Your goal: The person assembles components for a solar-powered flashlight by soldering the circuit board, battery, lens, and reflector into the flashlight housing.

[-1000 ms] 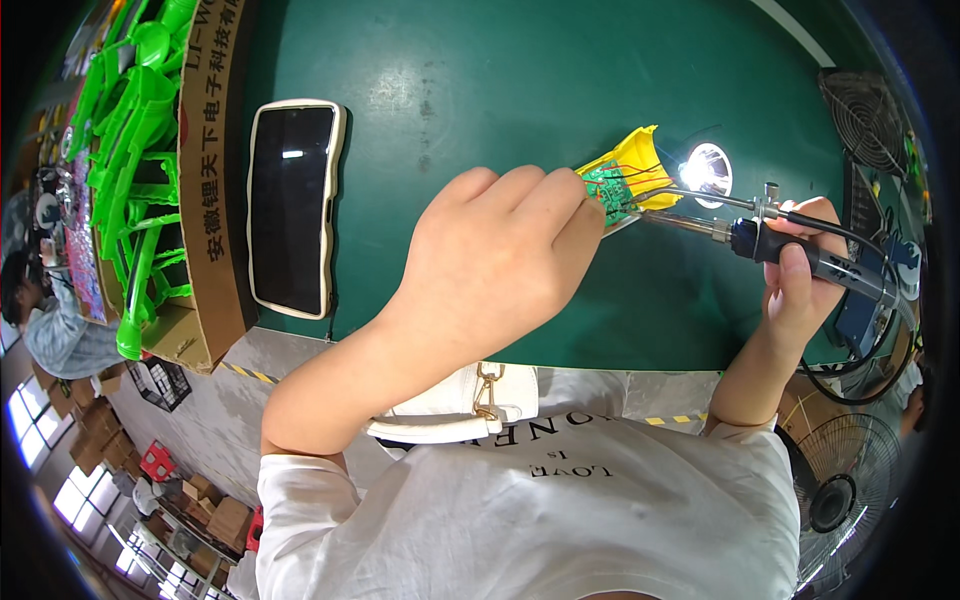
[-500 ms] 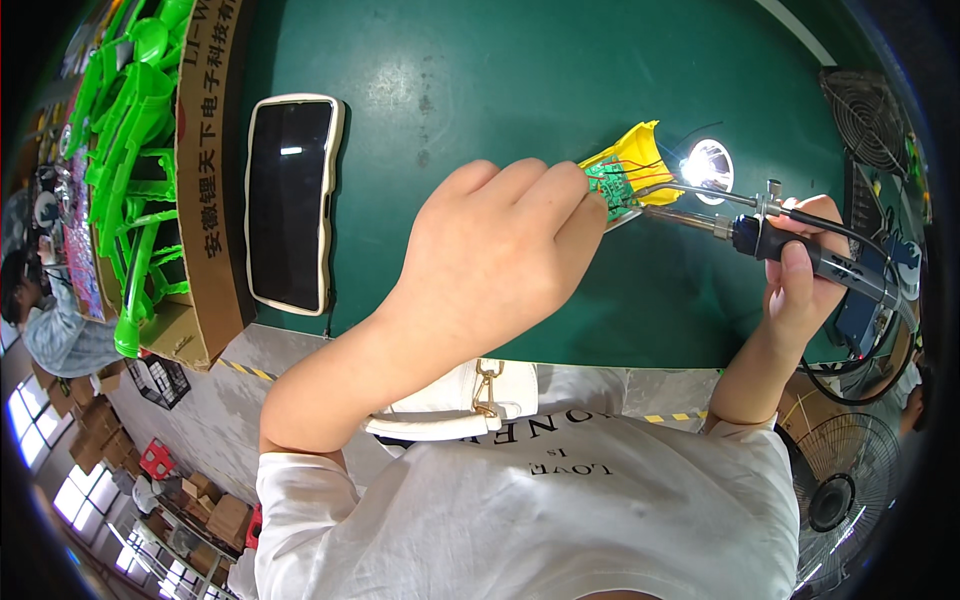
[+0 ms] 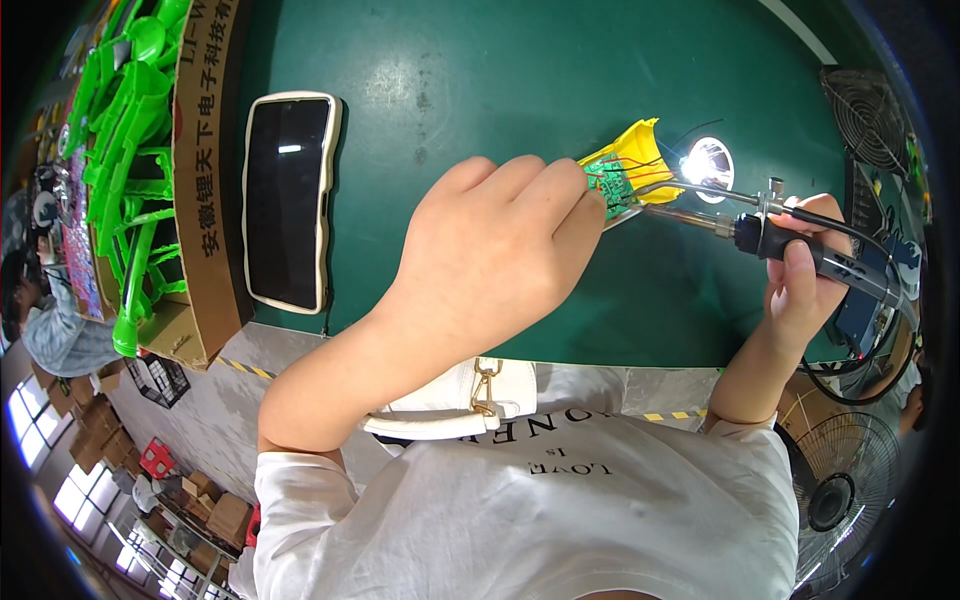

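Observation:
My left hand [image 3: 500,240] is closed at the near end of a yellow plastic housing [image 3: 648,145]; its fingertips are hidden behind the knuckles. In the housing sits a green circuit board [image 3: 613,180] with thin red and black wires. My right hand [image 3: 803,275] grips the dark handle of a soldering iron [image 3: 850,272], fitted with a thin metal feed tube [image 3: 720,190] clamped alongside. Both the iron's tip and the tube's end reach the board's edge beside my left fingers; exact contact is too small to tell. Just past the housing, a round lamp reflector [image 3: 710,165] shines bright white.
On the green tabletop [image 3: 420,60] lies a phone in a pale case [image 3: 288,200]. A cardboard box [image 3: 205,180] of green plastic parts stands at the left. At the right are a black fan grille [image 3: 865,115], a blue device [image 3: 862,315] and a looping cable. A white bag [image 3: 460,395] hangs below the edge.
Almost nothing differs. Both hands, the iron and the housing hold nearly the same place, with only a slight shift of the view.

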`<state>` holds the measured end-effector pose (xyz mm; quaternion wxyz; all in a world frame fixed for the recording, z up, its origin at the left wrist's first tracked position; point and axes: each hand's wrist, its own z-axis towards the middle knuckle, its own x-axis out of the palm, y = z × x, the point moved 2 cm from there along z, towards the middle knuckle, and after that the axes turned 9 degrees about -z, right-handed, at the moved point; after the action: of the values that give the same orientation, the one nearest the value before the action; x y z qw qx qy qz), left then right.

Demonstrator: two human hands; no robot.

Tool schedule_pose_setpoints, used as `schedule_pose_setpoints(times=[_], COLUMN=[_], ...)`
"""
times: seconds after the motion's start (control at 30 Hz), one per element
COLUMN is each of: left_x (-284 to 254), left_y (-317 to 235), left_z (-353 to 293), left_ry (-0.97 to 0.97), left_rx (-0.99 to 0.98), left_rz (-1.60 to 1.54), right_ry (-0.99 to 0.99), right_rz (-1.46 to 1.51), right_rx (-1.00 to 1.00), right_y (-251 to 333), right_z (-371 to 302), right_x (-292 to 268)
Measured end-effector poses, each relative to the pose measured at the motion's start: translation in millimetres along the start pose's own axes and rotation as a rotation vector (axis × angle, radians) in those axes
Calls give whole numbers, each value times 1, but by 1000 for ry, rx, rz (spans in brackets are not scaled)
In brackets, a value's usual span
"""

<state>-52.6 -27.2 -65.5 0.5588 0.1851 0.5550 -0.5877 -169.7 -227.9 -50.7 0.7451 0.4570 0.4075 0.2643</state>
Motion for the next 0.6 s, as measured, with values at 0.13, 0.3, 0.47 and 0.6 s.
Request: schedule_pose_setpoints(times=[0.13,0.3,0.47,0.6], left_x=[1,1,1,-11], left_y=[2,1,-1,-10], left_z=[0,1,-3,-8], left_ry=[-5,-39,-112,-86], left_rx=[-12,3,-5,-48], left_rz=[-6,1,-5,29], right_ry=[17,-59,-218,-273], right_rz=[-6,-18,197,501], right_rx=[-3,-27,68,332], right_y=[-1,-1,-16,-19], right_z=[0,1,11,12], right_x=[1,-7,-7,5])
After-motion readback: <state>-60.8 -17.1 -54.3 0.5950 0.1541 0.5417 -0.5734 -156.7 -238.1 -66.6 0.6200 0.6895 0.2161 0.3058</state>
